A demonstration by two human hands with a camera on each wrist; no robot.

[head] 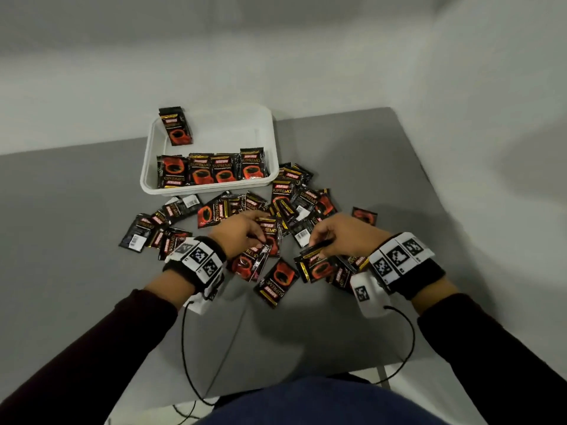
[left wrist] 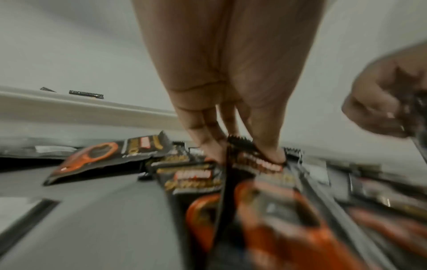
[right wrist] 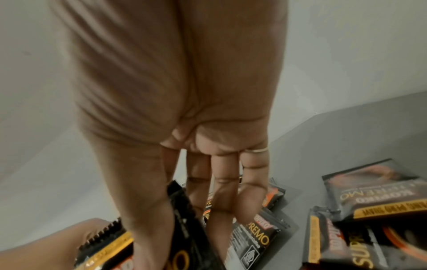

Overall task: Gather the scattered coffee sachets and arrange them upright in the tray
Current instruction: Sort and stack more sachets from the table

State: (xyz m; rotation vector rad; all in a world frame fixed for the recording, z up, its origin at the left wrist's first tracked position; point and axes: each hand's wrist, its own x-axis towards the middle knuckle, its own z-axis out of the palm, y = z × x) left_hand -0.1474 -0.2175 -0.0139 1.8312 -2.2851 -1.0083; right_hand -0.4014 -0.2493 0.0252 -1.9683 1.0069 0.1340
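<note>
Left wrist view: blurred sachets point(left wrist: 265, 210) hide table.

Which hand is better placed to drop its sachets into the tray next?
Left, probably. The left hand already pinches sachets and sits more directly below the tray; the right hand is farther off.

A grey worktop point(head: 352, 154) stands against plain pale walls point(head: 276, 56) on its far and right sides. Soft, even light casts faint shadows across its surface.

We see black sachets point(head: 277, 285) printed with red-orange cups, a white tray point(head: 146, 176), a grey desk point(head: 76, 225).
</note>
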